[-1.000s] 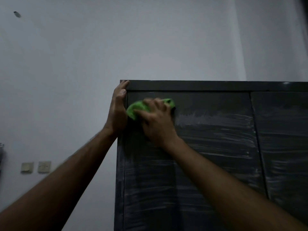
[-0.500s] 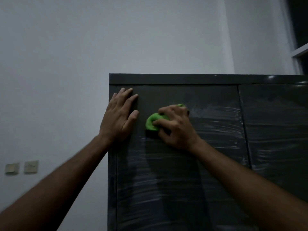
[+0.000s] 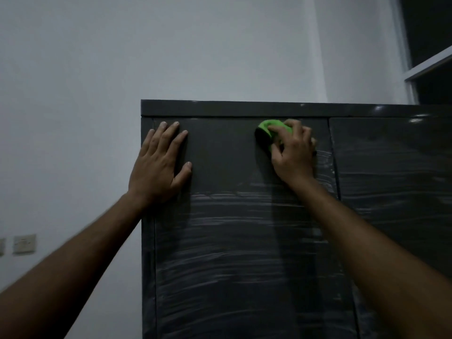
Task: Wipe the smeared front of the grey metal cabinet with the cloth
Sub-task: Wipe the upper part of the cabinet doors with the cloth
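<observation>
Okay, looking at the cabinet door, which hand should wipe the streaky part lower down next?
The right hand. Its fingers already grip the green cloth against the left door, just above the white smears. The left hand lies flat and empty near the door's left edge.

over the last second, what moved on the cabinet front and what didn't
The right hand, gripping the bunched green cloth, swept rightward along the top of the grey metal cabinet's left door, leaving that strip clear of smears. The left hand shifted from the corner edge to lie flat on the door. Lower smears remain.
</observation>
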`<state>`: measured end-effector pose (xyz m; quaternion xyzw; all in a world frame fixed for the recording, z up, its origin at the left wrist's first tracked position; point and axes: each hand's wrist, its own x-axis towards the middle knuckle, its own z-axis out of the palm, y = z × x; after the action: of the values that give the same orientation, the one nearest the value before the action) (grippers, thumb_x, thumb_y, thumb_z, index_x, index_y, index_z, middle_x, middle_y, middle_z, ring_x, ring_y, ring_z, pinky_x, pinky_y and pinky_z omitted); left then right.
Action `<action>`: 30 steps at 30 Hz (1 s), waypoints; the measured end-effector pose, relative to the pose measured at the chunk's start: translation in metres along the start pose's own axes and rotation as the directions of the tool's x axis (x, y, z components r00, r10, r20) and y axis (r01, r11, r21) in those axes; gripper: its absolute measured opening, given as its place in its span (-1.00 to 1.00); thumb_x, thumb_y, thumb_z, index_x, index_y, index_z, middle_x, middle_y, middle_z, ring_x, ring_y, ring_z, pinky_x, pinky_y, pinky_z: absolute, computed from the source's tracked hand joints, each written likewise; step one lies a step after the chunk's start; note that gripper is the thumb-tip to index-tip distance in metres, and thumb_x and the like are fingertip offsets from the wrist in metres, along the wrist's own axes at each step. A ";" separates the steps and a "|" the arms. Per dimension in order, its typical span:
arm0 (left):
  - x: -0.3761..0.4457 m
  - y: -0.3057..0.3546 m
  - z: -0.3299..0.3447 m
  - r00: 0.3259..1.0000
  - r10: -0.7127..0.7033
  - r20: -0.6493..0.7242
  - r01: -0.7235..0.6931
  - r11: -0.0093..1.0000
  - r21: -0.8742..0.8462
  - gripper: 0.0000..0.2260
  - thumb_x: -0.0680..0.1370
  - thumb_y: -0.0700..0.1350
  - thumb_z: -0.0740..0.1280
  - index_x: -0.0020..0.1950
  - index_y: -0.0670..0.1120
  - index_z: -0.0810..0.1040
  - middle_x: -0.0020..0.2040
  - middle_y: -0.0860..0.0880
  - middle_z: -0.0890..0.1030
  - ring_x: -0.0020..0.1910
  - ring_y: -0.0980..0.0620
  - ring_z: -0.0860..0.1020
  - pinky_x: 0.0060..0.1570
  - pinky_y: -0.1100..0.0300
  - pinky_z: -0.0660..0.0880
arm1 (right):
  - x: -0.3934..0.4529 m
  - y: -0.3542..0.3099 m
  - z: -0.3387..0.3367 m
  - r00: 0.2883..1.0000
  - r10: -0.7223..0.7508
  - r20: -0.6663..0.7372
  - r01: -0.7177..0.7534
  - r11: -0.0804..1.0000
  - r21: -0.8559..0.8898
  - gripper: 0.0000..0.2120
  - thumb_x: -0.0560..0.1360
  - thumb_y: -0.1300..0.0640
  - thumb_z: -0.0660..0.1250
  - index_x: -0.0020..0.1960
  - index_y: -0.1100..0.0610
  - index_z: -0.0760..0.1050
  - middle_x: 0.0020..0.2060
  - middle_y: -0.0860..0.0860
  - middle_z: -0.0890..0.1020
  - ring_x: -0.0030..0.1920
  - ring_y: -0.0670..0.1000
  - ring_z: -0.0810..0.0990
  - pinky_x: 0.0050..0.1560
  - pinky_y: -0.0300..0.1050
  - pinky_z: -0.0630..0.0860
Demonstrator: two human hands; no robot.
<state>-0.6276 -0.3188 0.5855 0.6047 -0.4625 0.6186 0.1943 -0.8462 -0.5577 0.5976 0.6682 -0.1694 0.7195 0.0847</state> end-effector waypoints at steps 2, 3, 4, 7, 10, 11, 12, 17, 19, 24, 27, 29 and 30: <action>0.000 -0.001 0.000 1.000 0.004 -0.004 -0.004 1.000 0.000 -0.32 0.63 0.25 0.09 0.67 -0.08 0.18 0.68 -0.13 0.14 0.69 -0.15 0.03 0.66 -0.11 -0.05 | -0.002 -0.017 0.005 1.000 -0.008 0.005 0.007 1.000 0.028 -0.63 0.47 0.17 0.33 0.26 -0.02 0.61 0.32 0.13 0.49 0.26 0.26 0.42 0.22 0.18 0.37; 0.000 -0.001 0.000 1.000 0.006 -0.006 -0.006 1.000 0.002 -0.32 0.62 0.25 0.09 0.67 -0.08 0.19 0.68 -0.14 0.15 0.69 -0.15 0.03 0.66 -0.12 -0.04 | -0.013 -0.020 0.007 0.992 -0.126 0.023 0.124 0.991 0.046 -0.65 0.48 0.17 0.33 0.24 -0.01 0.62 0.31 0.15 0.51 0.24 0.27 0.43 0.22 0.17 0.37; 0.000 -0.001 -0.001 1.000 0.007 -0.003 -0.007 1.000 0.005 -0.31 0.62 0.25 0.09 0.67 -0.09 0.19 0.68 -0.14 0.15 0.68 -0.16 0.04 0.66 -0.13 -0.03 | -0.030 -0.017 0.008 0.959 -0.280 0.054 0.276 0.959 0.063 -0.68 0.49 0.17 0.33 0.22 0.02 0.64 0.29 0.17 0.53 0.23 0.27 0.46 0.21 0.17 0.37; 0.001 0.002 -0.003 1.000 0.000 0.019 0.000 1.000 0.000 -0.30 0.61 0.25 0.08 0.66 -0.10 0.19 0.68 -0.16 0.15 0.68 -0.17 0.03 0.66 -0.15 -0.04 | -0.060 0.017 -0.007 0.852 -0.506 0.133 0.498 0.863 0.091 -0.73 0.46 0.12 0.36 0.13 0.07 0.68 0.20 0.19 0.59 0.18 0.28 0.52 0.17 0.19 0.41; 0.002 0.008 -0.006 0.999 -0.032 0.008 0.032 0.999 -0.005 -0.32 0.59 0.21 0.10 0.64 -0.13 0.24 0.66 -0.17 0.18 0.67 -0.20 0.06 0.66 -0.15 -0.07 | -0.022 0.035 -0.013 0.979 -0.200 0.044 0.198 0.979 0.042 -0.72 0.44 0.14 0.36 0.13 0.05 0.66 0.20 0.16 0.56 0.18 0.29 0.49 0.12 0.17 0.40; 0.003 0.013 -0.007 0.999 -0.050 -0.008 0.050 0.999 -0.012 -0.33 0.58 0.18 0.12 0.62 -0.14 0.27 0.64 -0.18 0.21 0.67 -0.21 0.08 0.65 -0.17 -0.07 | -0.008 0.031 -0.010 0.997 -0.080 0.014 0.080 0.996 0.030 -0.69 0.45 0.15 0.36 0.17 0.03 0.65 0.23 0.14 0.55 0.20 0.28 0.47 0.13 0.15 0.36; 0.005 0.020 -0.006 0.998 -0.061 -0.022 0.060 0.998 -0.019 -0.35 0.57 0.15 0.14 0.60 -0.15 0.30 0.63 -0.19 0.24 0.66 -0.22 0.11 0.65 -0.19 -0.07 | -0.001 0.022 -0.006 1.000 -0.022 0.002 0.022 0.999 0.036 -0.66 0.46 0.17 0.36 0.21 0.02 0.63 0.26 0.14 0.53 0.22 0.27 0.45 0.15 0.14 0.34; 0.008 0.051 0.007 0.999 0.044 0.013 -0.043 0.998 -0.037 -0.37 0.58 0.14 0.14 0.59 -0.15 0.33 0.63 -0.18 0.26 0.66 -0.19 0.14 0.65 -0.19 -0.01 | -0.049 0.038 -0.004 0.845 -0.527 0.089 0.517 0.849 0.110 -0.73 0.48 0.13 0.39 0.16 0.04 0.68 0.22 0.17 0.58 0.20 0.24 0.50 0.18 0.15 0.36; 0.006 0.051 0.011 0.999 0.053 0.007 -0.053 0.998 -0.022 -0.37 0.60 0.15 0.14 0.62 -0.13 0.30 0.65 -0.16 0.23 0.67 -0.17 0.11 0.65 -0.17 -0.01 | -0.050 0.070 -0.015 0.830 -0.550 0.096 0.545 0.835 0.072 -0.74 0.45 0.12 0.39 0.12 0.05 0.69 0.18 0.18 0.60 0.15 0.26 0.53 0.13 0.15 0.40; 0.005 0.049 0.016 0.999 0.052 -0.014 -0.052 0.999 0.005 -0.36 0.61 0.17 0.13 0.63 -0.12 0.28 0.66 -0.15 0.22 0.67 -0.16 0.10 0.65 -0.16 0.00 | -0.006 0.076 -0.017 0.999 -0.053 -0.002 0.053 0.999 -0.011 -0.63 0.46 0.11 0.34 0.26 0.00 0.60 0.29 0.15 0.51 0.23 0.28 0.43 0.16 0.18 0.37; 0.005 0.050 0.014 0.999 0.045 -0.005 -0.045 0.999 0.007 -0.36 0.61 0.18 0.12 0.63 -0.12 0.28 0.66 -0.16 0.22 0.67 -0.16 0.10 0.65 -0.15 0.00 | -0.037 0.075 -0.016 0.919 -0.383 0.091 0.379 0.923 0.059 -0.69 0.51 0.11 0.33 0.23 0.02 0.63 0.26 0.17 0.53 0.23 0.25 0.44 0.17 0.14 0.34; 0.005 0.052 0.011 0.999 0.035 0.009 -0.036 0.999 0.014 -0.36 0.61 0.17 0.12 0.62 -0.12 0.29 0.65 -0.16 0.22 0.67 -0.17 0.11 0.65 -0.16 0.00 | -0.057 0.098 -0.029 0.803 -0.573 0.165 0.566 0.819 0.093 -0.72 0.48 0.09 0.38 0.16 0.03 0.67 0.21 0.17 0.58 0.18 0.25 0.51 0.14 0.14 0.39; 0.006 0.054 0.010 0.999 0.030 0.016 -0.031 0.999 0.021 -0.36 0.61 0.17 0.12 0.62 -0.12 0.29 0.65 -0.17 0.23 0.67 -0.18 0.11 0.65 -0.16 0.01 | -0.054 0.111 -0.034 0.798 -0.580 0.161 0.577 0.814 0.074 -0.73 0.45 0.11 0.40 0.13 0.04 0.69 0.18 0.18 0.60 0.14 0.27 0.54 0.11 0.15 0.43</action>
<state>-0.6660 -0.3558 0.5708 0.6042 -0.4667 0.6217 0.1750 -0.9118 -0.6431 0.5279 0.7496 0.0434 0.5992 0.2777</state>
